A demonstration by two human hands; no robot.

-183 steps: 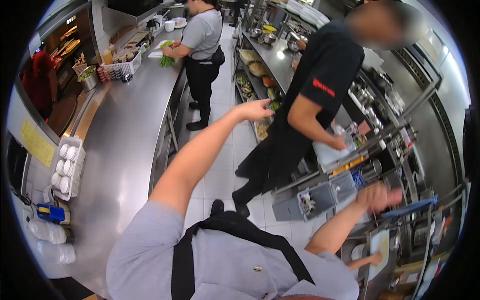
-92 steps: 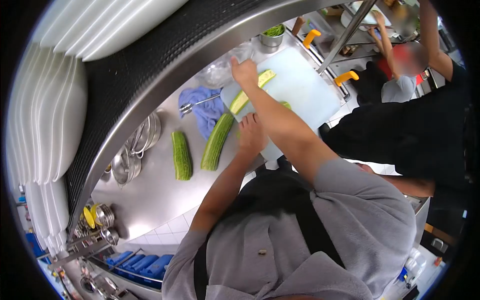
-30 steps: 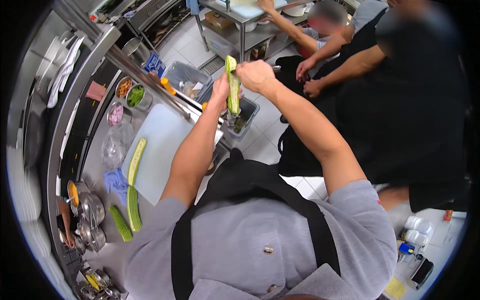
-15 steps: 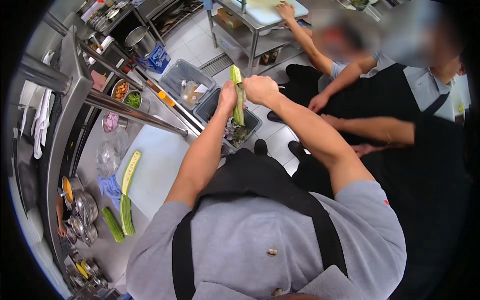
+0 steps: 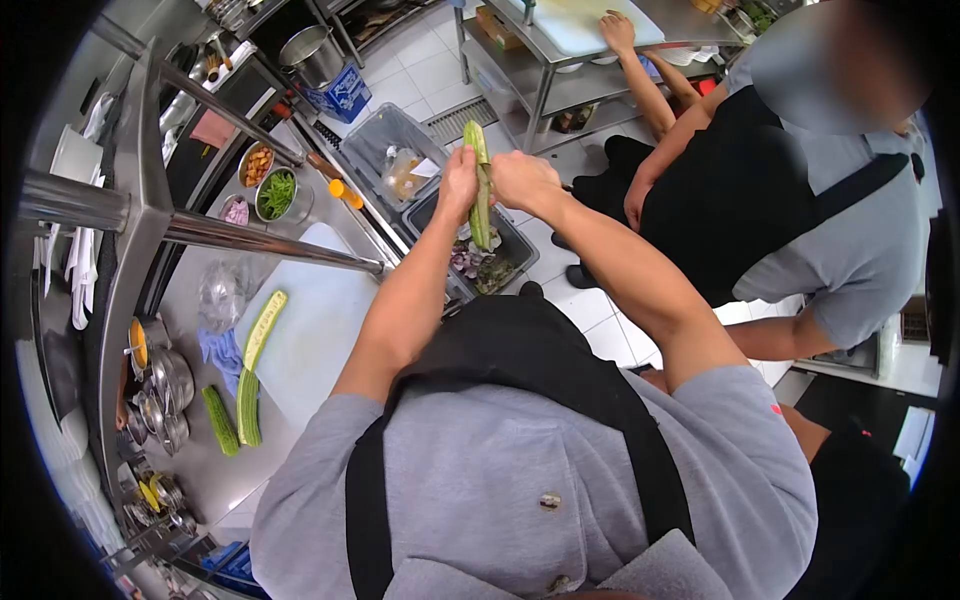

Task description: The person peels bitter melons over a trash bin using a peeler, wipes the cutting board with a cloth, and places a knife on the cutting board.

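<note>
My left hand [image 5: 459, 186] is wrapped round a halved green gourd [image 5: 481, 222], held upright over a grey bin [image 5: 515, 245] with scraps in it. Against the gourd's cut side is my right hand [image 5: 526, 182], closed round a tool whose dark end barely shows past the fist; its working end is hidden. On the white cutting board [image 5: 320, 340] lies another gourd half [image 5: 265, 325], cut face up. Two whole-looking green gourds [image 5: 219, 420] rest side by side on the steel counter, near a blue cloth [image 5: 222, 355].
Steel pots of green pieces [image 5: 277, 193] and orange pieces [image 5: 257, 164] stand behind a metal rail [image 5: 270, 243]. A second grey bin [image 5: 385, 150] adjoins the first. Close on the right stands a person in a black apron [image 5: 720, 200]; another person's hand [image 5: 618, 32] is at a far board.
The view has turned slightly from half a second ago. Both hands still hold the gourd over the bin, where earlier they were at the counter. The person in black at the right has moved away.
</note>
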